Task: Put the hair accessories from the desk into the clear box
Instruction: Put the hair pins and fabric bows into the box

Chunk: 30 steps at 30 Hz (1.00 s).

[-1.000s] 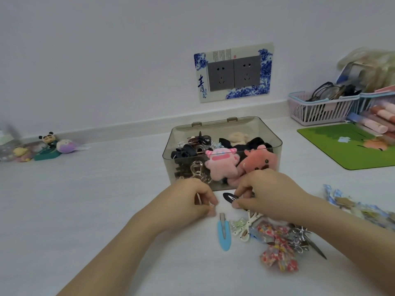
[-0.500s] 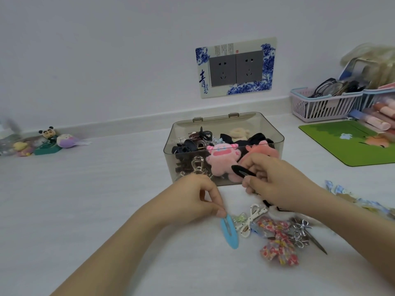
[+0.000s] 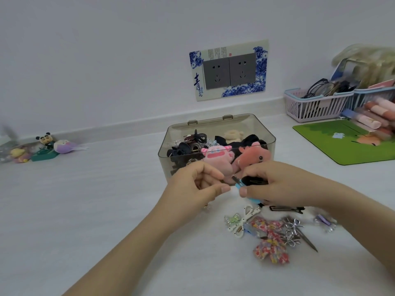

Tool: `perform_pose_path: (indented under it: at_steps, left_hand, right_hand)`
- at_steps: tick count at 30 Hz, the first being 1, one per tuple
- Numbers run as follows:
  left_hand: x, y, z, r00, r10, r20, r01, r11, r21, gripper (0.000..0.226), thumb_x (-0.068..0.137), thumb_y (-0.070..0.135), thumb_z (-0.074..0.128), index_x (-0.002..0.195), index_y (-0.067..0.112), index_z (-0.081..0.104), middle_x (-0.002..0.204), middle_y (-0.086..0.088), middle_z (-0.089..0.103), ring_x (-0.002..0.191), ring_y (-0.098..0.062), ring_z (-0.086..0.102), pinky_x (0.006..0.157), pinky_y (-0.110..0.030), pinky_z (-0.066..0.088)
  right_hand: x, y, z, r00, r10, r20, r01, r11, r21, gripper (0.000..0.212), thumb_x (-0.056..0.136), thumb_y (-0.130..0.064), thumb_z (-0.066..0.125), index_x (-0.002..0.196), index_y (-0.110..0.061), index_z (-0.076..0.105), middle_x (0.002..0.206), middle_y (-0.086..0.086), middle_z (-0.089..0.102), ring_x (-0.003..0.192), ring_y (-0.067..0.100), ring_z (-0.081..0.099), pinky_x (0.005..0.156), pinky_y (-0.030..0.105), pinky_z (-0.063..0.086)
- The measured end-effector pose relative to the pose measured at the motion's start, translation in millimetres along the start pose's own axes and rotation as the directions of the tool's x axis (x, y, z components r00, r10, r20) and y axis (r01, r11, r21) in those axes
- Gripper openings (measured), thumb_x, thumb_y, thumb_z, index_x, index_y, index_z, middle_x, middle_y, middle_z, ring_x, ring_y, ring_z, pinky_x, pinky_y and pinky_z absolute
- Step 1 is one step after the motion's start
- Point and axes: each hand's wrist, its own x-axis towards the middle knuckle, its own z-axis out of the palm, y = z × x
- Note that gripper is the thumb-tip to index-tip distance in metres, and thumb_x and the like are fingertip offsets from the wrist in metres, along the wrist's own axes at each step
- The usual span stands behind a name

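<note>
- Several hair accessories lie loose on the tabletop nearest the front edge, toward the right: a floral fabric bow point(image 3: 270, 240), a silver bow clip point(image 3: 294, 231) just beside it, a white bow clip point(image 3: 245, 218) and a small clear butterfly clip point(image 3: 232, 220) to its left.
- A long black clip point(image 3: 285, 209) lies just behind that pile, partly under the right wrist, and a small purple clip point(image 3: 323, 221) sits apart to the right.
- The right hand point(image 3: 275, 184) is clamped on a blue clip point(image 3: 243, 185) and a black clip point(image 3: 254, 180) together, held above the tabletop.
- The left hand point(image 3: 196, 186) is just beside it, thumb and forefinger pinched near the blue clip's tip; whether they touch it I cannot tell.
- The clear box point(image 3: 215, 146) stands just behind both hands, mid-tabletop, lid off, already holding black claw clips, scrunchies and two pink plush clips.
- A green mat point(image 3: 346, 142) lies at the right edge.
- A pink basket point(image 3: 316, 105) stands at the back right corner.
- Small toy figures point(image 3: 44, 146) sit at the back left, against the wall.
</note>
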Motion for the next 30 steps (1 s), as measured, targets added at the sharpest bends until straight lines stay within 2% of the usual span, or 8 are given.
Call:
perform_pose_path:
  at_steps: [3, 6, 9, 12, 16, 22, 26, 30]
  left_hand:
    - [-3, -2, 3, 0.994, -0.009, 0.111, -0.009, 0.988, 0.155, 0.02, 0.07, 0.02, 0.08, 0.08, 0.028, 0.065, 0.072, 0.013, 0.067, 0.061, -0.002, 0.055, 0.059, -0.014, 0.045]
    - [-6, -5, 7, 0.964, -0.011, 0.265, -0.092, 0.924, 0.372, 0.017, 0.067, 0.035, 0.081, 0.079, 0.038, 0.07, 0.084, 0.021, 0.065, 0.081, 0.002, 0.054, 0.073, -0.016, 0.043]
    - [-5, -8, 9, 0.937, 0.018, 0.349, -0.183, 0.877, 0.445, 0.015, 0.068, 0.038, 0.079, 0.082, 0.037, 0.073, 0.087, 0.019, 0.065, 0.094, -0.006, 0.052, 0.087, -0.027, 0.041]
    - [-4, -9, 5, 0.958, -0.035, 0.283, -0.093, 0.9, 0.426, 0.014, 0.068, 0.034, 0.08, 0.075, 0.038, 0.069, 0.079, 0.019, 0.059, 0.088, 0.0, 0.052, 0.086, -0.023, 0.045]
    - [-3, -7, 0, 0.968, -0.018, 0.25, -0.08, 0.923, 0.377, 0.02, 0.071, 0.023, 0.08, 0.071, 0.033, 0.062, 0.08, 0.011, 0.067, 0.072, 0.006, 0.055, 0.068, -0.007, 0.042]
    - [1, -8, -25, 0.989, -0.005, 0.151, -0.073, 0.858, 0.508, 0.024, 0.069, 0.022, 0.081, 0.086, 0.034, 0.068, 0.078, 0.012, 0.062, 0.069, 0.004, 0.053, 0.062, -0.008, 0.039]
    - [2, -14, -25, 0.978, -0.054, 0.2, -0.084, 0.781, 0.619, 0.024, 0.075, 0.025, 0.077, 0.097, 0.029, 0.073, 0.09, 0.01, 0.063, 0.073, -0.003, 0.055, 0.068, -0.017, 0.044]
    - [4, -16, -23, 0.968, -0.063, 0.242, -0.102, 0.782, 0.615, 0.02, 0.078, 0.022, 0.073, 0.097, 0.028, 0.074, 0.082, 0.018, 0.058, 0.08, -0.009, 0.057, 0.075, -0.025, 0.048]
  right_hand:
    - [-4, 6, -8, 0.998, 0.053, -0.024, -0.053, 0.999, -0.003, 0.027, 0.086, -0.027, 0.06, 0.063, -0.015, 0.052, 0.042, -0.015, 0.049, 0.04, 0.001, 0.044, 0.043, 0.012, 0.033]
    - [-3, 6, -6, 0.996, 0.055, -0.068, -0.052, 0.998, 0.037, 0.023, 0.087, -0.025, 0.059, 0.069, -0.011, 0.054, 0.04, -0.02, 0.052, 0.038, -0.001, 0.046, 0.043, 0.01, 0.035]
    - [-2, 6, -2, 0.995, 0.055, -0.087, -0.046, 0.994, 0.101, 0.013, 0.091, -0.018, 0.053, 0.079, -0.013, 0.056, 0.046, -0.027, 0.056, 0.039, -0.001, 0.048, 0.044, 0.01, 0.037]
    - [0, 7, 2, 0.991, 0.082, -0.102, -0.062, 0.981, 0.183, 0.01, 0.09, -0.011, 0.049, 0.096, -0.011, 0.057, 0.049, -0.02, 0.06, 0.042, 0.001, 0.049, 0.05, 0.019, 0.044]
    - [3, 6, 9, 0.987, 0.127, -0.101, -0.087, 0.941, 0.326, 0.023, 0.087, -0.003, 0.042, 0.097, -0.017, 0.057, 0.065, -0.001, 0.064, 0.051, 0.014, 0.056, 0.049, 0.024, 0.044]
    - [2, 4, 14, 0.982, 0.113, -0.154, -0.07, 0.962, 0.263, 0.027, 0.091, -0.006, 0.038, 0.084, -0.027, 0.053, 0.058, -0.005, 0.039, 0.042, 0.007, 0.034, 0.044, 0.021, 0.031]
    - [1, 0, 16, 0.984, 0.096, -0.151, -0.064, 0.977, 0.203, 0.015, 0.094, -0.016, 0.042, 0.085, -0.021, 0.052, 0.058, -0.005, 0.04, 0.047, 0.01, 0.034, 0.046, 0.022, 0.03]
    - [0, -3, 20, 0.992, 0.057, -0.11, -0.045, 0.993, 0.108, 0.013, 0.094, -0.022, 0.046, 0.092, -0.024, 0.059, 0.072, -0.007, 0.052, 0.058, 0.009, 0.042, 0.053, 0.017, 0.035]
